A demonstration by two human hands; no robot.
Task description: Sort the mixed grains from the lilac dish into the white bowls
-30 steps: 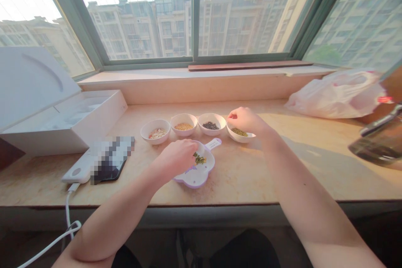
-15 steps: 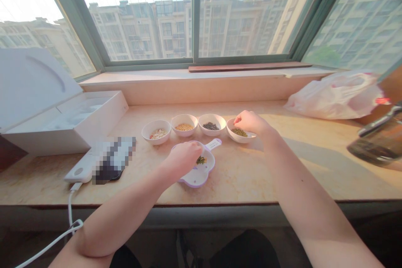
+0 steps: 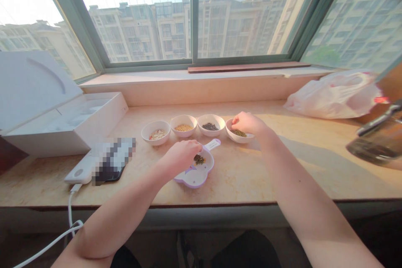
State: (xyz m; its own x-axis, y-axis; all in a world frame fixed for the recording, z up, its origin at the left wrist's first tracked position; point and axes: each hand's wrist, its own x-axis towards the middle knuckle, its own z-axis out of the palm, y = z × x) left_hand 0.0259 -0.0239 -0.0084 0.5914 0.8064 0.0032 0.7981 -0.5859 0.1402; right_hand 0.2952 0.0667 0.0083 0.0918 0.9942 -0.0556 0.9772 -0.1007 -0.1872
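Observation:
My left hand [image 3: 180, 155] is curled with pinched fingertips over a lilac-rimmed white dish [image 3: 196, 171] that holds a small heap of mixed seeds [image 3: 199, 159]. What the fingers pinch is too small to see. My right hand [image 3: 248, 123] is closed in a pinch above the rightmost small white bowl [image 3: 236, 135], which holds green beans. Three more white bowls stand in a row to its left: black seeds [image 3: 211, 124], yellow grains [image 3: 183, 125] and pale pieces [image 3: 155, 131].
An open white box [image 3: 72, 123] and its raised lid stand at the left. A blurred phone on a white power bank [image 3: 103, 161] with a cable lies before it. A plastic bag [image 3: 336, 94] and a glass jar [image 3: 375, 142] are at the right.
My right hand has dropped closer to the green-bean bowl. My left hand has shifted slightly up and right over the lilac dish.

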